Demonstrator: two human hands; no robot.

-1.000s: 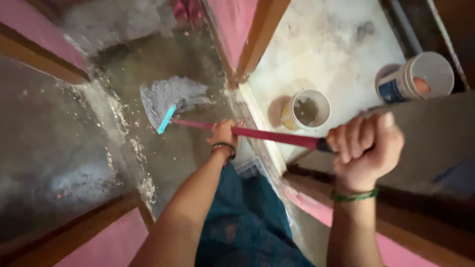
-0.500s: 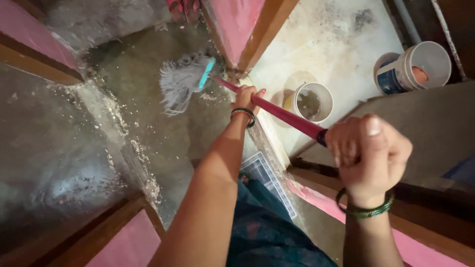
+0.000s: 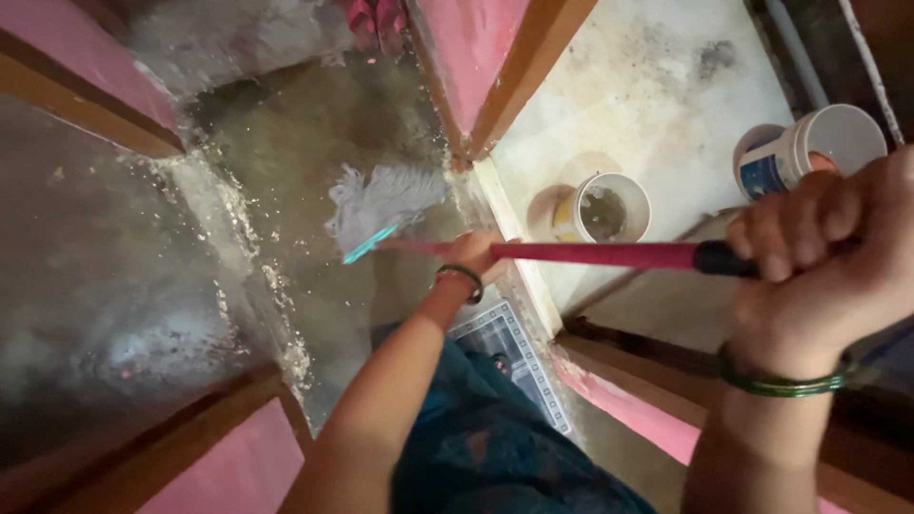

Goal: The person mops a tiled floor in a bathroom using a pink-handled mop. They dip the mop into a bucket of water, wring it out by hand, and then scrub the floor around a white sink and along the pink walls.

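A grey concrete floor [image 3: 114,276] fills the left and middle of the view, wet and shiny, with a band of pale grit running from the upper left down toward the lower middle. To the right, past a raised sill, lies a paler, stained floor [image 3: 628,105]. Pink walls with brown wooden frames [image 3: 505,86] edge the space at the top, and more pink panels sit at the bottom left and bottom right. 2 white buckets [image 3: 609,205] stand on the pale floor, 1 near the sill and 1 by the right edge. The mop [image 3: 381,205] rests its grey strands on the wet concrete just left of the sill, its red handle running level to the right. The left hand [image 3: 476,255] is wrapped around the handle near the head; the right hand [image 3: 828,252] is clenched on the black grip at the handle's end.
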